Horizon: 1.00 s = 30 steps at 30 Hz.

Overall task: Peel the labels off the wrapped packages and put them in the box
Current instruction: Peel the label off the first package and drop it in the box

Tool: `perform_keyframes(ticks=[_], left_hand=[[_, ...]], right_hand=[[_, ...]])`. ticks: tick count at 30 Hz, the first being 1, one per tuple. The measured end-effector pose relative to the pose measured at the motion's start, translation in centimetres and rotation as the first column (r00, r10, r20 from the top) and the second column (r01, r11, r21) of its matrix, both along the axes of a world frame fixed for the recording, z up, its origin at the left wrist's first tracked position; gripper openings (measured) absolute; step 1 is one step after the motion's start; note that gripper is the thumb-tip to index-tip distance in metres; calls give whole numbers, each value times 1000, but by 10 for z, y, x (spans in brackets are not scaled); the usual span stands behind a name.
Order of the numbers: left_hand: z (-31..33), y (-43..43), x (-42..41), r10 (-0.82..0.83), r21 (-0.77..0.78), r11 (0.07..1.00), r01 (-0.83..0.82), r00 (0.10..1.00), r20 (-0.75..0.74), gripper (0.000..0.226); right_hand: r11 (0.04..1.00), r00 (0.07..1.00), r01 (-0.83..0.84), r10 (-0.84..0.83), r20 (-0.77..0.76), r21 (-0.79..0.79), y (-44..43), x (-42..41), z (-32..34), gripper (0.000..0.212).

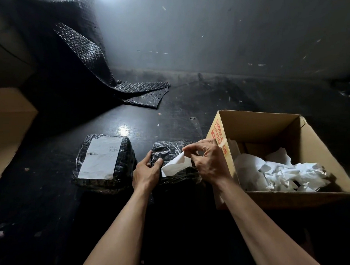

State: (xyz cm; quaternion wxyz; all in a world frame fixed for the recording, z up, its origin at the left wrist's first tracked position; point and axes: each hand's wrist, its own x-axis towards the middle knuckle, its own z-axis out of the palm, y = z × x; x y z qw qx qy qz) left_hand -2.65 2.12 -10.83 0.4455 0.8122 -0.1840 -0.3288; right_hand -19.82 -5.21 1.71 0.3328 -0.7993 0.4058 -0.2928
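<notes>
**Desk:** What sits closest to the lens?

**Photographer:** A bare left forearm (122, 226) and right forearm (255, 219). They reach up from the bottom edge toward a small package (171, 149) lying just left of the open cardboard box (271, 127).

**Desk:** And the grip?

**Photographer:** The left hand (146, 172) clamps the end of the package farther from the box, thumb on top and fingers curled round the side. The right hand (210, 163), on the box side, pinches the raised corner of a white label (174, 164) between thumb and fingertips. The label curls up off the wrap between the two hands, its lower edge stuck to the package.

**Desk:** Materials?

**Photographer:** The package is a lumpy block in black bubble wrap under glossy clear film, creased and catching light. The label is thin matte paper, blank on the side that shows.

**Desk:** What else lies around the box?

**Photographer:** Farther left of it lies a second package (105, 182), larger and wrapped the same way. It carries a flat rectangular label (101, 157) with faint print. Inside the box, crumpled white labels (279, 173) pile toward its near wall. The box is plain brown board with red lettering on its left side. Beyond it and well to the left, a sheet of black bubble wrap (85, 54) droops onto the dark, glossy table (52, 199).
</notes>
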Motion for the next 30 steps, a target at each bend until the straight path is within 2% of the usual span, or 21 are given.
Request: perform_keyframes(ticks=[15, 20, 25, 30], left_hand=[[8, -3, -3, -32, 12, 999, 32, 999, -4, 75], [9, -3, -4, -32, 29, 999, 31, 999, 37, 67], [8, -3, -4, -33, 29, 999, 32, 999, 35, 71], [7, -3, -6, -26, 36, 999, 24, 998, 49, 67]], right_hand=[[997, 999, 15, -17, 36, 76, -2, -10, 5, 15], [999, 1000, 1, -1, 7, 45, 3, -11, 11, 14], [999, 999, -34, 34, -16, 8, 6, -15, 10, 16], [1000, 998, -23, 23, 53, 4, 9, -25, 20, 15]])
